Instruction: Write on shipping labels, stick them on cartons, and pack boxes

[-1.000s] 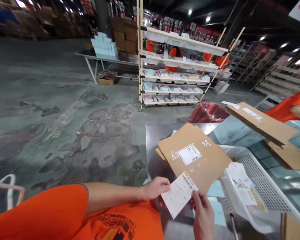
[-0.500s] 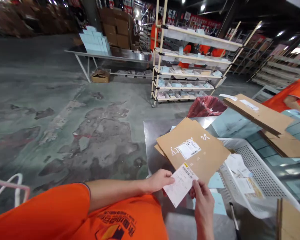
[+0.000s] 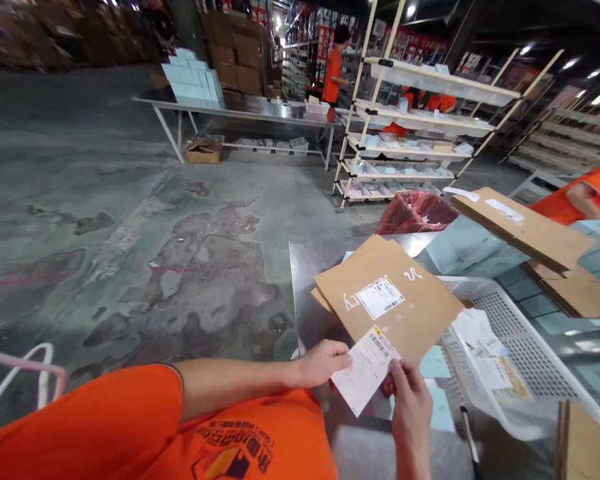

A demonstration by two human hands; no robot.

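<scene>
I am watching both hands holding one thin white paper label [image 3: 366, 369], a flat rectangle printed with a barcode and a small yellow mark at its upper corner. The left hand [image 3: 322, 363] is pinching the label's left edge between thumb and fingers, and the right hand [image 3: 411, 399] is gripping its right side with fingers curled shut on it. The label is hovering tilted just above the near edge of the shiny metal worktop [image 3: 305, 280], overlapping the lower corner of a flat brown cardboard mailer [image 3: 387, 300]. That mailer is lying matte and smooth on the worktop, carrying white lettering and its own white sticker. Just to its right a white perforated plastic basket [image 3: 505, 333] is holding crumpled papers and clear film. Further right, more flat cardboard pieces [image 3: 525, 230] are stacking over pale blue sheets. A person's orange sleeve [image 3: 595, 187] is showing at the far right.
</scene>
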